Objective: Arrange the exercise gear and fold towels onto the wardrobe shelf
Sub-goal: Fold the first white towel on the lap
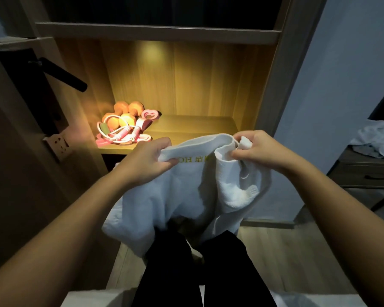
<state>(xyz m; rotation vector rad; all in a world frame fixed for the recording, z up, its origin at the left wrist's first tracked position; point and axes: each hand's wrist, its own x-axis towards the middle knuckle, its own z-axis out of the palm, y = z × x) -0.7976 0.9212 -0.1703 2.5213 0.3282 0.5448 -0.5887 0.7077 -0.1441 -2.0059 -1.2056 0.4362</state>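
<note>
A white towel (pixel 186 191) with yellow lettering hangs in front of me, below the lit wardrobe shelf (pixel 197 125). My left hand (pixel 149 160) grips its upper left edge. My right hand (pixel 255 149) pinches a bunched corner at the upper right. On the left end of the shelf lie orange dumbbells (pixel 124 113), a pink and white jump rope (pixel 126 135) and a pink hand grip (pixel 150 114). The right part of the shelf board is bare.
A door with a black lever handle (pixel 62 74) stands at the left, with a wall socket (pixel 58 144) below it. More crumpled towels (pixel 377 138) lie on a dark side table (pixel 364 169) at the right. My dark-trousered legs (pixel 197 273) are below the towel.
</note>
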